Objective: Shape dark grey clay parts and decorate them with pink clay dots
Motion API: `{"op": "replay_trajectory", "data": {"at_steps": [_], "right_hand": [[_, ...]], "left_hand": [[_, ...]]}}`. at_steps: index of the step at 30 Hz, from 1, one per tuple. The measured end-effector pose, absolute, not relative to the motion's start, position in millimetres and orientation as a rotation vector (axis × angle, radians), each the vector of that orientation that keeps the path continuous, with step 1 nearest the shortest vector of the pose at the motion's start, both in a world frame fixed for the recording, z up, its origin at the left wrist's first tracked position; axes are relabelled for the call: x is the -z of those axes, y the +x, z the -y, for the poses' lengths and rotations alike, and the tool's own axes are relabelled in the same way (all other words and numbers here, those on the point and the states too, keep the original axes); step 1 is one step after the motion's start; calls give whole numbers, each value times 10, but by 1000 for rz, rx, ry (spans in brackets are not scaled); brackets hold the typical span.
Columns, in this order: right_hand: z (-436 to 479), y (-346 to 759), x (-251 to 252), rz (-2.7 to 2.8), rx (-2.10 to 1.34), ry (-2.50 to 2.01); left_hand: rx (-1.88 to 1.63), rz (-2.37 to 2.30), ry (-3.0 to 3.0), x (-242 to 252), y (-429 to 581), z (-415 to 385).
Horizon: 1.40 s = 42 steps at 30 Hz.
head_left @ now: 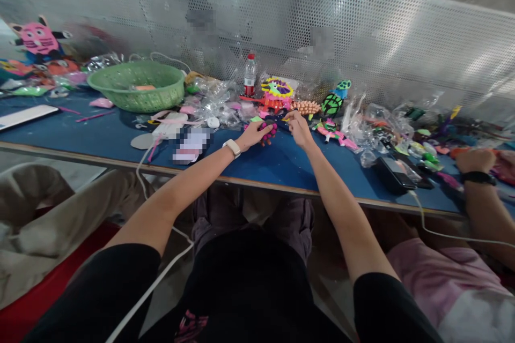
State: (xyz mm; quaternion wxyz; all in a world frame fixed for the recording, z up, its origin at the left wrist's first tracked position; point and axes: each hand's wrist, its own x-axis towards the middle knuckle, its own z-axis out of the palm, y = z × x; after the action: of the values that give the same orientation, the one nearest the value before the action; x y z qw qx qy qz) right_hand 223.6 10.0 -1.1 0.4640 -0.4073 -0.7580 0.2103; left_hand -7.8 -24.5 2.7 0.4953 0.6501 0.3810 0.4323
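My left hand, a pale band on its wrist, is closed on a small bumpy clay figure in magenta and brown, low over the blue tabletop. To its right my right hand has thumb and fingers pinched together. What they hold, if anything, is too small to make out. Between the hands, just beyond the figure, lies a dark blue piece of unclear kind. Behind stand a yellow-fringed clay figure, a spiky peach-coloured one and a green-and-black turtle-like one. A pink-and-green figure lies right of my right hand.
A green basket, a red-capped bottle and crumpled clear plastic bags line the back, before a perforated metal panel. A phone lies left, a black device right. Another person's hand rests far right.
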Motion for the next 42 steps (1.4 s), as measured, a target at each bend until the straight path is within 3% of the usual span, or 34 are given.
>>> {"op": "replay_trajectory", "data": {"at_steps": [7,24,31,42], "right_hand": [[-104,2250,-10,1783,-382,-954],[74,2162,-89,1799,-545,-980],[165,2101,-158,1848,-361,-970],[152,2095,-121,1921,-394,-919]], "left_hand": [[-1047,-928,1614,-21,-84,218],[-1062,-926,1724,32,-84,157],[-1016,-831,1881,35,-115,166],[-1000,-835,1957,82,-131,129]]}}
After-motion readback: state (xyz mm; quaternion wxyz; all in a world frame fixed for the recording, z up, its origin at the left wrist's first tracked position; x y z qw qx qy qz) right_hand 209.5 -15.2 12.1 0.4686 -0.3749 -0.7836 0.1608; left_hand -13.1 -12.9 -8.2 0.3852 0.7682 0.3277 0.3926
